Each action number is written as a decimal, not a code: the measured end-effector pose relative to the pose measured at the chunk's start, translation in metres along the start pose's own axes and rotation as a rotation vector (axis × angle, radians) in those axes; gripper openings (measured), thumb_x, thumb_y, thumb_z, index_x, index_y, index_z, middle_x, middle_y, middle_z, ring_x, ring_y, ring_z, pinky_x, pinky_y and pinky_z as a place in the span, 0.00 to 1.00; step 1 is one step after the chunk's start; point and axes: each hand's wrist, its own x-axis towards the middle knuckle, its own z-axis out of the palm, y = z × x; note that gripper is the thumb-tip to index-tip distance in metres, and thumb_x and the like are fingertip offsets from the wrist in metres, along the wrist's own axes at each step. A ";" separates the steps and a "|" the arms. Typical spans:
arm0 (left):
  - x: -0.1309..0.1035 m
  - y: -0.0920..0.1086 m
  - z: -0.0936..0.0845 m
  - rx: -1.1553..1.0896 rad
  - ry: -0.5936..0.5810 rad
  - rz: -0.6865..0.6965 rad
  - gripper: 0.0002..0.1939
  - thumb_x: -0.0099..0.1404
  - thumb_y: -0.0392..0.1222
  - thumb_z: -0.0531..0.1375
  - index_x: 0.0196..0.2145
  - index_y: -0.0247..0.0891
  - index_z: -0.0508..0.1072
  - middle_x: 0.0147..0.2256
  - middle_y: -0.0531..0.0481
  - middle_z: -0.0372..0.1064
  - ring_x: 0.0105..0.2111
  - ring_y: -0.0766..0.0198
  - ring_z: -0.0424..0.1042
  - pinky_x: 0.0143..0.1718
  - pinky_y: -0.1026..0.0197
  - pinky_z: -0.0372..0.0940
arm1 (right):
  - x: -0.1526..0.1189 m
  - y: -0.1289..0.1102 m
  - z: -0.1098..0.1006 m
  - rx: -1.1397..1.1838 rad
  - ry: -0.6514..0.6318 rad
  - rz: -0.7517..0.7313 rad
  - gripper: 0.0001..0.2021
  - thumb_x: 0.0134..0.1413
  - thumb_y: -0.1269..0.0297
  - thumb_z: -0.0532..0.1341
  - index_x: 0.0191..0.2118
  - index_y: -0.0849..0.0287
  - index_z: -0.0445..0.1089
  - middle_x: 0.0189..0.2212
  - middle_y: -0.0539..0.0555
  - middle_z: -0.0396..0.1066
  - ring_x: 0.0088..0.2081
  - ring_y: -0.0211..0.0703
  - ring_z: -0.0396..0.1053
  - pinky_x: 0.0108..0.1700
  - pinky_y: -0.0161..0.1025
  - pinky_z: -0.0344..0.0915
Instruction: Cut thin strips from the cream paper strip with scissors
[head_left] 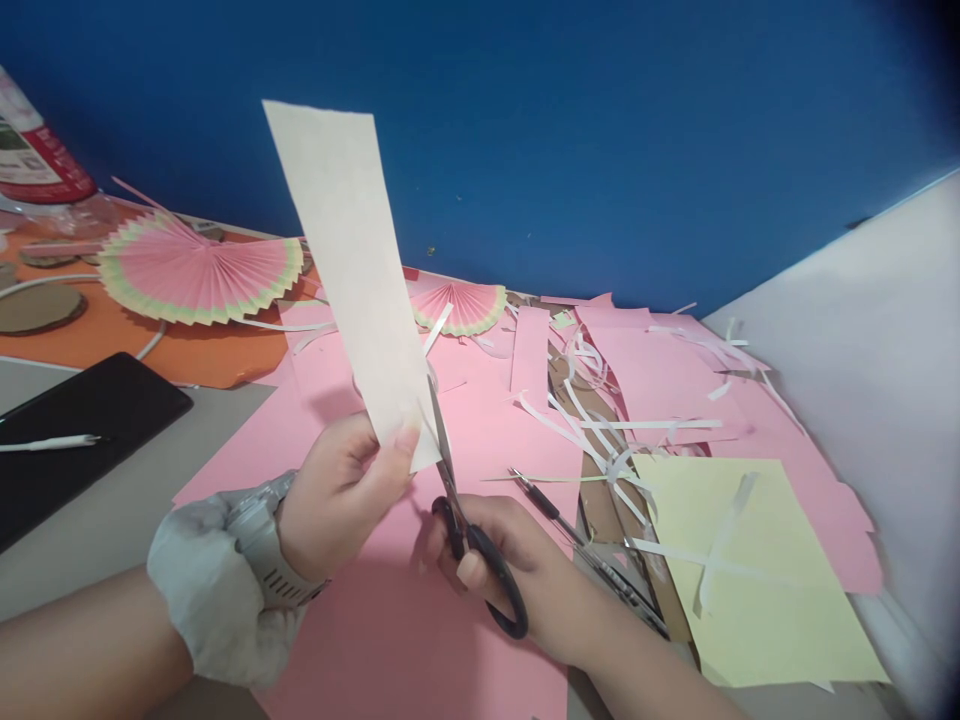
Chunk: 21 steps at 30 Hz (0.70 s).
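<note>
White strip (352, 240): held up, tilted, above the near-middle of the desk (90, 530). Left hand (337, 500) pinches its lower end, thumb in front. Right hand (517, 540) closed through the handles of the scissors (450, 480), blades at the strip's right edge near the bottom corner; how far they are parted, cannot tell.

Judgement: thumb sits near the blades. Better to keep it left of the cut line, hold the strip taut, take short bites parallel to the edge and feed paper in rather than twist the wrist. The long upper end will probably sway.

Underneath: pink sheet (420, 640), reaching the near edge. Right of it, pen (536, 493) and curled offcuts (645, 425); an elbow could drag these. Pale yellow sheet (780, 620) toward the near right corner. Far edge: pleated fans (202, 280) below the blue panel (570, 150). Left edge: black tablet (97, 420). Most room to move: upward.
</note>
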 end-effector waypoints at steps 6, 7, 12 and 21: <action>-0.002 0.000 0.000 -0.011 -0.008 -0.002 0.18 0.65 0.39 0.47 0.17 0.38 0.55 0.15 0.58 0.49 0.15 0.73 0.50 0.16 0.69 0.52 | -0.001 0.003 0.000 -0.024 0.007 -0.010 0.27 0.49 0.38 0.53 0.30 0.63 0.63 0.21 0.48 0.54 0.24 0.35 0.50 0.25 0.33 0.50; -0.002 0.000 0.000 -0.016 -0.010 -0.004 0.18 0.65 0.40 0.47 0.17 0.38 0.55 0.15 0.58 0.49 0.16 0.73 0.51 0.16 0.69 0.52 | 0.000 0.003 0.000 -0.039 0.005 -0.011 0.27 0.49 0.38 0.53 0.30 0.63 0.63 0.21 0.48 0.54 0.24 0.35 0.51 0.25 0.33 0.51; -0.001 -0.001 -0.001 -0.032 -0.012 0.019 0.19 0.66 0.41 0.47 0.17 0.38 0.54 0.15 0.57 0.49 0.16 0.72 0.51 0.16 0.68 0.51 | 0.001 0.005 -0.002 -0.105 0.005 -0.024 0.28 0.47 0.36 0.52 0.27 0.61 0.60 0.22 0.48 0.54 0.24 0.36 0.49 0.26 0.33 0.50; -0.001 -0.004 -0.001 -0.016 -0.022 0.034 0.19 0.66 0.39 0.46 0.17 0.38 0.55 0.15 0.57 0.50 0.16 0.72 0.50 0.17 0.67 0.49 | 0.002 0.005 0.000 -0.083 0.013 -0.027 0.27 0.48 0.37 0.53 0.27 0.62 0.61 0.20 0.47 0.53 0.23 0.34 0.48 0.25 0.32 0.49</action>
